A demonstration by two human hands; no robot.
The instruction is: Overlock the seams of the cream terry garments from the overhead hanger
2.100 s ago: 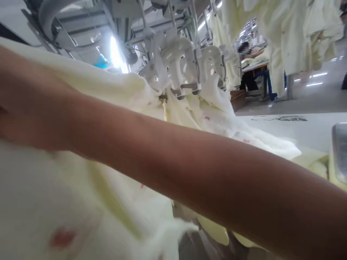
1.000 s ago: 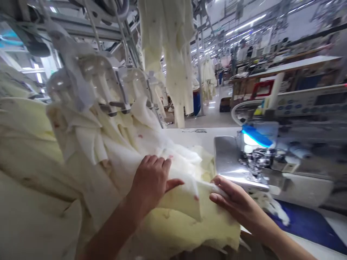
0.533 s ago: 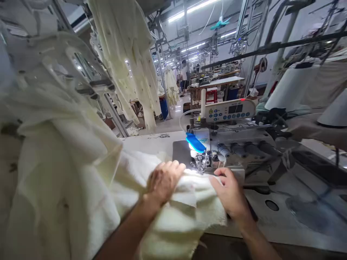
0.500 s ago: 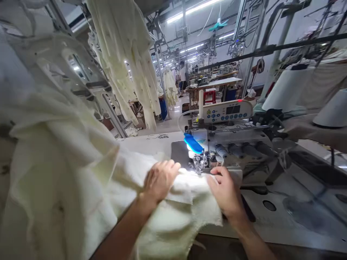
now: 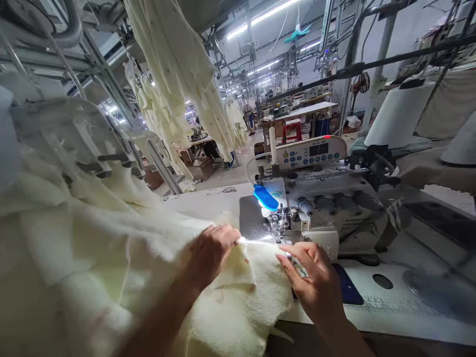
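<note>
A cream fleece garment [image 5: 241,307] spreads from the left side to the front of an overlock sewing machine [image 5: 342,198]. My left hand [image 5: 213,255] is closed on its upper edge. At the right end of that edge, the thumb and index finger of my right hand [image 5: 316,277] pinch the cloth. Between my hands the edge runs nearly straight, just in front of the lit presser foot area [image 5: 284,220]. A gap shows between the fleece and the needle area. Above the foot sits a blue guard [image 5: 266,197].
White thread cones [image 5: 399,116] stand at the right. A control panel [image 5: 312,151] tops the machine. Cream garments [image 5: 178,64] hang from an overhead rail, beside a clamp-like hanger [image 5: 74,134] at left. A red stool [image 5: 292,131] is farther back.
The fleece edge has come away from the presser foot toward me, and both hands have moved slightly down with it. The view has shifted a little, showing more of the hanger at left.
</note>
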